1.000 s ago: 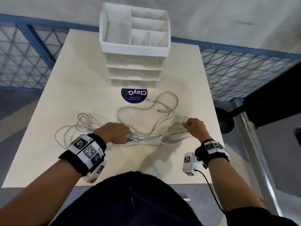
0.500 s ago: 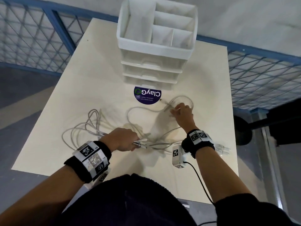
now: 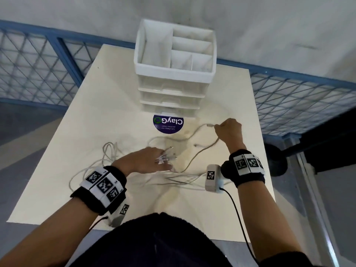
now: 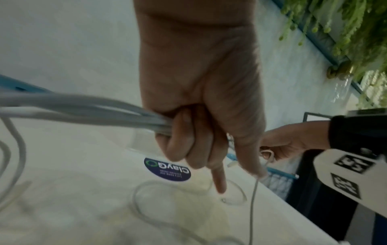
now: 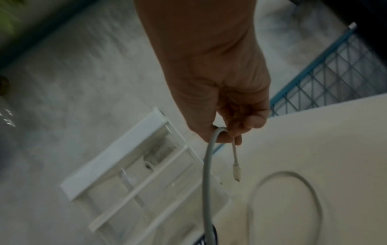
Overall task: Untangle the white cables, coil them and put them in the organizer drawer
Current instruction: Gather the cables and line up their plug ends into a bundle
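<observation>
Cable end (image 3: 209, 125) sits pinched in the right hand (image 3: 229, 132), far right of the left hand (image 3: 146, 160). That hand grips the bundle (image 4: 83, 107) with 2 fingers curled, so the strand between them runs left to right.

Cream counter (image 3: 107, 105) fills centre of head view. White drawer organizer (image 3: 174, 89) stands at its far edge, upper centre. Round purple sticker (image 3: 168, 123) lies flat just in front of it. White cables (image 3: 107, 157) sprawl in loops across the middle, partly lifted off the surface toward the right.
</observation>
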Demonstrator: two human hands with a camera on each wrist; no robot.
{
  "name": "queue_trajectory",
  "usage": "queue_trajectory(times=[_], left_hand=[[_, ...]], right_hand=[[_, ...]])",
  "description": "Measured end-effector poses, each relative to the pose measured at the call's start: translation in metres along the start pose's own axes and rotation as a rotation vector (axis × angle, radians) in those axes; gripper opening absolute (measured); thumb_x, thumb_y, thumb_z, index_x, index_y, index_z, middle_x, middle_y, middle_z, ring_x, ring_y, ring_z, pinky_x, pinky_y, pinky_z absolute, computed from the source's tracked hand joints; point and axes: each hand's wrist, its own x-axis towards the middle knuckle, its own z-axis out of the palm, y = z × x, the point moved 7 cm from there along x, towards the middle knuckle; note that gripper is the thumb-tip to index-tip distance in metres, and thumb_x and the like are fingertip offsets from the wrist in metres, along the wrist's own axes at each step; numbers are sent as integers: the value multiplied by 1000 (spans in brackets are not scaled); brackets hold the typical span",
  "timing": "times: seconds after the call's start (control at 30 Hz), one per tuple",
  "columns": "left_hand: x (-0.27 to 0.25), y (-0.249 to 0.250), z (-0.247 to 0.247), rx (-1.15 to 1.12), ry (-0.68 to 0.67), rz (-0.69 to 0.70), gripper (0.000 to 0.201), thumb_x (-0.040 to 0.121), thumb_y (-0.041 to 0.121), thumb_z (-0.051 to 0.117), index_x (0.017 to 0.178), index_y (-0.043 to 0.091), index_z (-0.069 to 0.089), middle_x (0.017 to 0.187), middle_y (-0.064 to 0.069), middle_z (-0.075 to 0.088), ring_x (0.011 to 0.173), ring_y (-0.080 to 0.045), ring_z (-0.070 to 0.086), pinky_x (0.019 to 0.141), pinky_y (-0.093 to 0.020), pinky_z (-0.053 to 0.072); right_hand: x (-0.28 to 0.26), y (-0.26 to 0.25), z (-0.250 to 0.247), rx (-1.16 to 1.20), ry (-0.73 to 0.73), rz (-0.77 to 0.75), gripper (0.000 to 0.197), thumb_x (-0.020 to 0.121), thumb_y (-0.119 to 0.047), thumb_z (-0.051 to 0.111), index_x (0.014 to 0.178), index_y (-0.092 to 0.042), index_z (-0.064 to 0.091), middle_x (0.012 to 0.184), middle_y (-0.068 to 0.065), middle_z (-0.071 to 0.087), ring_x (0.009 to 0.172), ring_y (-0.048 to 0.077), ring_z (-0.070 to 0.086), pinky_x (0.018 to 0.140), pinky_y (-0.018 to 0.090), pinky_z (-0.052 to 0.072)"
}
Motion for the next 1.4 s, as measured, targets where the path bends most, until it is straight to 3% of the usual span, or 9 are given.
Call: queue_trajectory(times=[0.07,0.17,0.4,0.5,0.63,0.73,0.93,1.23,1.4], left_hand=[[-4,6,-21,-225,124,34,19,90,41,54,87,22,55,78,4,59,72,-9,55,62,-16,38],[-8,8,-47,-710,227,85,24,98,32,41,82,17,50,55,11,35,45,-3,30,42,-13,26],[-14,14,-89,-1088,503,230,27,101,30,31,77,19,34,56,10,24,44,-2,23,43,-14,26],[-17,13,-94,-1121,582,214,24,101,30,30,86,17,44,58,7,28,44,-1,29,46,-13,32],[-23,15,-98,-1074,613,197,28,101,29,31,91,13,51,42,11,51,39,0,47,45,-12,40],[-25,10,-98,-1087,608,163,30,101,31,34,79,18,51,59,9,51,50,-3,48,53,-16,40],[-31,23,-96,-955,456,257,29,102,28,30,79,19,46,71,2,52,60,-3,53,63,-17,44],[-34,39,-90,-1060,349,357,30,101,31,28,81,16,44,59,9,36,54,-8,37,65,-24,41],[-39,52,-119,-1235,413,454,34,102,31,23,78,19,43,56,10,39,52,-7,39,60,-19,37]], right_hand=[[-12,-14,-12,137,42,-79,15,85,-17,58,87,-3,65,80,9,62,83,25,55,80,34,45],[-41,-51,-13,481,-96,-238,17,85,-4,55,98,-8,65,78,0,60,71,19,62,75,37,46],[-100,-113,12,726,-337,-413,18,87,-1,58,103,-8,63,76,-1,54,70,5,52,66,11,42],[-117,-130,24,758,-401,-473,18,86,1,60,102,-9,61,73,-1,54,64,1,53,64,12,43],[-133,-143,39,771,-489,-527,23,82,8,63,97,-9,58,76,5,53,79,22,55,77,26,48],[-134,-144,42,744,-510,-513,25,79,6,67,89,-15,58,77,6,55,86,28,56,85,37,47],[-118,-147,3,737,-265,-546,20,94,-20,55,109,-10,63,87,-1,65,69,0,62,66,13,47],[-114,-166,-19,779,-184,-642,13,90,-14,60,100,-6,62,78,1,64,63,2,61,63,12,46],[-135,-168,53,1047,-850,-347,84,85,-71,18,129,-6,49,109,18,67,100,24,66,96,38,48]])
